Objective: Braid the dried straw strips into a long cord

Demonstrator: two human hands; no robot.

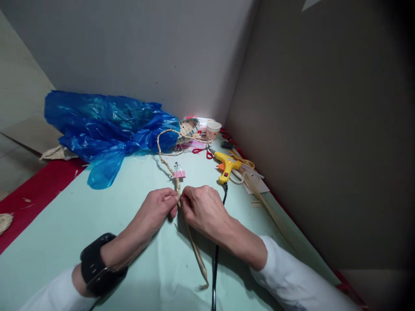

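A braided straw cord (164,163) curves from the back of the table toward me. My left hand (161,202) pinches its near end between thumb and fingers. Right beside it, my right hand (201,208) is closed on the same end, fingertips almost touching the left ones. A pink binder clip (179,174) grips the cord just beyond my fingers. Below my hands a loose dry straw strand (196,250) trails down over the cloth. The exact spot where the fingertips meet the straw is partly hidden.
A yellow hot glue gun (228,166) lies right of centre, its black cable (215,268) running toward me. Red-handled scissors (197,150), a paper cup (213,128) and a woven straw piece (189,127) are behind. A blue plastic bag (110,121) fills the back left. Walls stand behind and right.
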